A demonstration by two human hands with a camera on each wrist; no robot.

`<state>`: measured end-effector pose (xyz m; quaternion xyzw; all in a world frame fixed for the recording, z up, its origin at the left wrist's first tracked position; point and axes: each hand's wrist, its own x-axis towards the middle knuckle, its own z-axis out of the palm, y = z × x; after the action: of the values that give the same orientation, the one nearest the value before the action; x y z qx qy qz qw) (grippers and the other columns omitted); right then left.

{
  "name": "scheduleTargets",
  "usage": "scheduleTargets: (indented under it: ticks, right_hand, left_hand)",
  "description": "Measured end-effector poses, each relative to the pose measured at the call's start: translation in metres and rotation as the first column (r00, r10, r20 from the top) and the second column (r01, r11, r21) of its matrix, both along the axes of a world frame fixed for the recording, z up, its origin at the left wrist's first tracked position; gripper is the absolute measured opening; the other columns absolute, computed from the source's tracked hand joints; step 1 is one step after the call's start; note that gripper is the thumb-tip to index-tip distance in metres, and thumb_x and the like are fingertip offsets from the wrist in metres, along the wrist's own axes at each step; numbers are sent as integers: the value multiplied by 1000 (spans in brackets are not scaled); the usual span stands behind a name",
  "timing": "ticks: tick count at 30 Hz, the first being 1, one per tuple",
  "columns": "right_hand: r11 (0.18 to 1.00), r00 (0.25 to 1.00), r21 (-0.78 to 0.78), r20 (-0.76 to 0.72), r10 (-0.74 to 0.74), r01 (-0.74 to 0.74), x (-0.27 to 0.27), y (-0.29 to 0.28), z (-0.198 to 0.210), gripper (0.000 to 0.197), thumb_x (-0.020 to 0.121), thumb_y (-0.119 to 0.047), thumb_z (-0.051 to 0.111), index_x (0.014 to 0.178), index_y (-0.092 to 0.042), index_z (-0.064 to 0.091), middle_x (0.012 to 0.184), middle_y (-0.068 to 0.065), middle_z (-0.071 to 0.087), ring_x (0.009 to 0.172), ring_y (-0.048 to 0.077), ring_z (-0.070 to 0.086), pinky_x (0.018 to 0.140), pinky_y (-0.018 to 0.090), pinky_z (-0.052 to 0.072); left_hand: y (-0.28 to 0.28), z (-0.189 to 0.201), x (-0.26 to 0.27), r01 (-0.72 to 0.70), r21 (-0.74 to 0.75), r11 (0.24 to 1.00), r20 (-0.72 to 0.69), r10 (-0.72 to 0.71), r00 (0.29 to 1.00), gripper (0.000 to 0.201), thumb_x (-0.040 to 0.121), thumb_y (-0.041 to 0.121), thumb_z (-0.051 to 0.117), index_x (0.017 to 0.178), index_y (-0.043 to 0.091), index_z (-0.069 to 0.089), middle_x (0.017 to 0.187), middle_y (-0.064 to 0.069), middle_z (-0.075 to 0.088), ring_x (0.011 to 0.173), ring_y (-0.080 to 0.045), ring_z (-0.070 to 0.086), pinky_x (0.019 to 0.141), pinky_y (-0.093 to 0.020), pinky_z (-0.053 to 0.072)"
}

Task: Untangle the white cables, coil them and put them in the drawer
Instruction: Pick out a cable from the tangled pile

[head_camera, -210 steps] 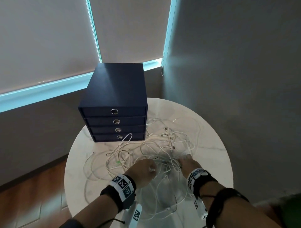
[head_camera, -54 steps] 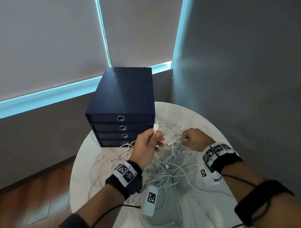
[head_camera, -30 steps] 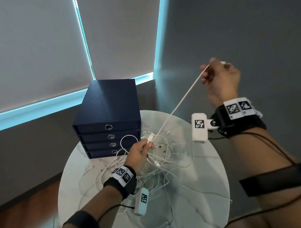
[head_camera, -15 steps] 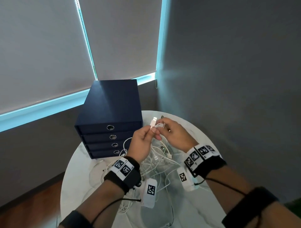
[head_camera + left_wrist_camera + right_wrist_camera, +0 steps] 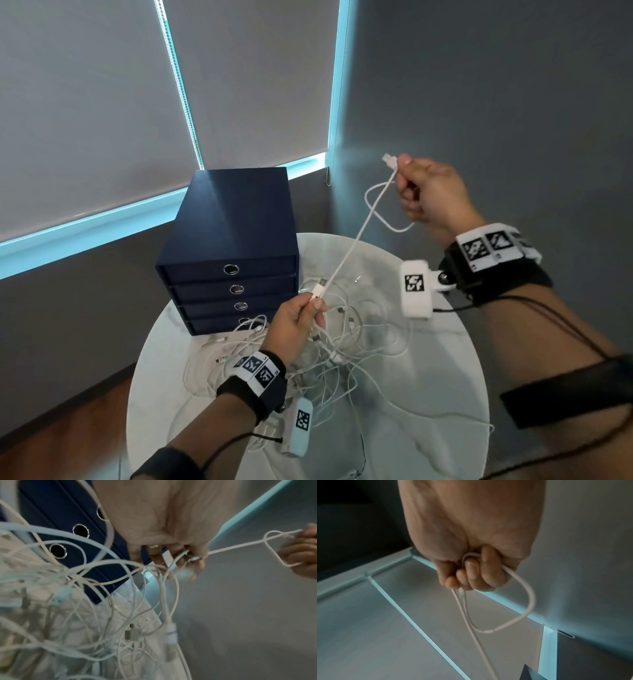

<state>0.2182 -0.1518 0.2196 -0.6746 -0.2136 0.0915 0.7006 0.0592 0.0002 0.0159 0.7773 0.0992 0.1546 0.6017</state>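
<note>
We see the right hand (image 5: 430,193) raised, fingers curled round one white cable (image 5: 356,240) with a small loop, while the left hand (image 5: 294,329) pinches its other plug above the tangled cables (image 5: 342,353) on the round table (image 5: 428,428) beside the closed drawer unit (image 5: 233,246).

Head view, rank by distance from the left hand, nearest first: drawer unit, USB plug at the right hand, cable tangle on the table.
1. Cable tangle: right beneath and around the left hand, on the table.
2. Drawer unit: just behind-left of the hand, at the table's far edge.
3. USB plug: up and to the right, sticking out of the raised right hand.
</note>
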Motion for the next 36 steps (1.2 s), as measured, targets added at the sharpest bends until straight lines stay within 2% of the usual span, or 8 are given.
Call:
scheduleTargets:
  ticks: [7, 10, 14, 17, 22, 26, 30, 36]
  right_hand:
    - [970, 961, -30, 149, -234, 241, 12, 0, -4, 40, 100, -30, 52, 63, -14, 54, 48, 1, 39, 31, 7, 28, 35, 15, 22]
    - [924, 950, -253, 197, -242, 288, 28, -7, -34, 36, 100, -30, 51, 72, -14, 68, 51, 1, 49, 33, 3, 38, 40, 17, 33]
    - [738, 842, -414, 345, -415, 533, 51, -37, -56, 32, 99, -16, 41, 104, -9, 72, 104, 14, 69, 97, 20, 66, 91, 34, 50]
    - [719, 734, -267, 486, -474, 641, 55, -47, -58, 34, 96, -22, 34, 108, -14, 65, 102, 13, 68, 94, 30, 64, 86, 39, 49]
    - [928, 806, -264, 589, -60, 262, 6, -21, -70, 34, 97, -4, 34, 122, -22, 47, 79, 0, 62, 64, 7, 51, 66, 25, 43]
    - [791, 823, -612, 443, 355, -13, -44, 10, -104, 43, 104, -24, 36, 143, -30, 19, 84, -7, 68, 67, 11, 62, 71, 33, 52]
    - [704, 824, -708, 433, 365, 60, -72, 29, -140, 19, 103, -36, 32, 117, -26, 39, 84, 0, 68, 74, 24, 64, 71, 46, 53]
    - [634, 847, -746, 459, 268, 204, -95, 40, -143, 15, 101, -30, 33, 95, -20, 42, 83, 2, 64, 74, 27, 58, 63, 38, 48]
  left_hand:
    - [-4, 18, 10, -64, -143, 988, 40, 70, 997, 28, 104, 20, 48, 95, 9, 72, 60, -5, 55, 55, -9, 48, 59, -17, 43]
    - [1, 15, 8, -86, -225, 971, -9, 86, 996, 29, 104, 20, 48, 101, 4, 71, 63, -5, 62, 60, -18, 56, 63, -31, 51]
    - [11, 4, 0, -185, -313, 932, -101, 161, 982, 30, 105, 16, 44, 101, -2, 68, 74, -13, 68, 57, -20, 59, 61, -33, 50]
    - [13, 1, -4, -217, -351, 911, -140, 178, 974, 31, 105, 12, 42, 98, -6, 66, 70, -12, 66, 54, -19, 58, 62, -32, 50]
    - [3, 14, -3, -188, -488, 852, -151, 130, 980, 32, 106, 13, 41, 100, -6, 65, 72, -15, 64, 54, -23, 59, 67, -38, 52]
    - [-8, 24, 1, -164, -550, 819, -142, 102, 985, 31, 106, 21, 42, 107, 0, 66, 93, -16, 75, 75, -28, 71, 73, -47, 57]
    - [-16, 33, 2, -174, -574, 800, -126, 124, 984, 31, 106, 20, 45, 110, 2, 69, 104, -16, 75, 92, -30, 73, 76, -48, 59]
    - [-29, 38, -1, -199, -597, 777, -161, 127, 979, 35, 106, 18, 42, 98, -4, 67, 79, -13, 69, 69, -19, 68, 63, -36, 59]
